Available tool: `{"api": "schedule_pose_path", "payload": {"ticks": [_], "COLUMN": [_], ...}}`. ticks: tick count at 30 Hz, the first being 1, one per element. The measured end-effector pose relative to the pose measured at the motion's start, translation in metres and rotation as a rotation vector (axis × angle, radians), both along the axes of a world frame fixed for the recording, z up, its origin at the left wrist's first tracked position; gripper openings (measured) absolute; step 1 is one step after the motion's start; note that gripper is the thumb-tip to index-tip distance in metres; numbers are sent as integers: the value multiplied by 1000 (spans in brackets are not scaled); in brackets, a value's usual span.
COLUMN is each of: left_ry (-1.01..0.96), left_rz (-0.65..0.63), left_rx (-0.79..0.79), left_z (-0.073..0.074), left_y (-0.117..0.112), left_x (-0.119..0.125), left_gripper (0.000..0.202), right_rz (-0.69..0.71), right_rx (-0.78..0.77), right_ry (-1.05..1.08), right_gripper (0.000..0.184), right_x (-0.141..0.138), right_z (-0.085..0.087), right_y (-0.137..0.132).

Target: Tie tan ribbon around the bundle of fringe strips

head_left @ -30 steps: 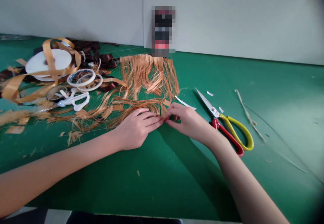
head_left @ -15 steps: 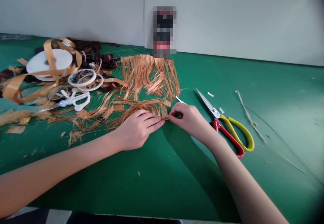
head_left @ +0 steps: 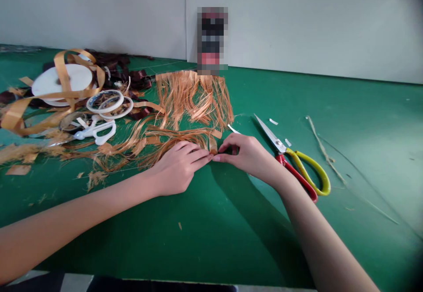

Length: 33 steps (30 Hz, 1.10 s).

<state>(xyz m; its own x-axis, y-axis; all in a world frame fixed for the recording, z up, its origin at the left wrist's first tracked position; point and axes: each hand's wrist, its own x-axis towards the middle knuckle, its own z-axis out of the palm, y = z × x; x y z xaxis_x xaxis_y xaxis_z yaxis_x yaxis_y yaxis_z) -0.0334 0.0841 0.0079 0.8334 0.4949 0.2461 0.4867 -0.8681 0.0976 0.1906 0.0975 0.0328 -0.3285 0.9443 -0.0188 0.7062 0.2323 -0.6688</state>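
A short piece of golden-tan ribbon (head_left: pixel 213 146) stands between my fingertips, its lower end curled or folded. My right hand (head_left: pixel 246 154) pinches that lower end between thumb and fingers, its wrist resting low to the right. Across the loose golden strands (head_left: pixel 172 137) lies my left hand (head_left: pixel 178 166), palm down; its thumb and forefinger tips close on the ribbon's left side. Exactly how those tips grip is partly hidden. Just behind my hands, a tan ribbon with long frayed fringe (head_left: pixel 194 96) is spread on the green table (head_left: pixel 198 239).
Large scissors with red and yellow handles (head_left: pixel 291 162) lie right of my right hand. At left are white-handled scissors (head_left: pixel 99 131), tape rings (head_left: pixel 105 102), a white spool (head_left: pixel 79 78) and tangled ribbon. A pixelated object (head_left: pixel 212 38) stands by the grey wall (head_left: pixel 297 23). A thin strand (head_left: pixel 325 153) lies far right.
The ribbon's lower end now looks more curled, and my right fingertips have shifted slightly left toward my left hand. The whole view has shifted a little; other things lie as before.
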Motion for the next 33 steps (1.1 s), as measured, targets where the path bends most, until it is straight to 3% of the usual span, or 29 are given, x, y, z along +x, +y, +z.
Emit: {"api": "schedule_pose_path", "payload": {"ticks": [11, 19, 25, 28, 33], "left_ry": [10, -51, -276, -277, -341], "left_rz": [-3, -33, 165, 156, 185], "left_rx": [-1, -59, -172, -183, -204], "left_z": [0, 0, 5, 6, 3], "left_y": [0, 0, -2, -2, 0], "left_x": [1, -2, 7, 14, 22], "left_gripper": [48, 47, 30, 33, 13], "right_rz": [2, 66, 55, 52, 64], "right_rx": [25, 42, 36, 31, 30], "right_ry": [-10, -32, -45, -48, -53], "right_gripper": [9, 19, 17, 14, 19], "right_x": [-2, -1, -4, -6, -5], "right_z": [-5, -5, 0, 3, 1], "right_y": [2, 2, 0, -1, -1]}}
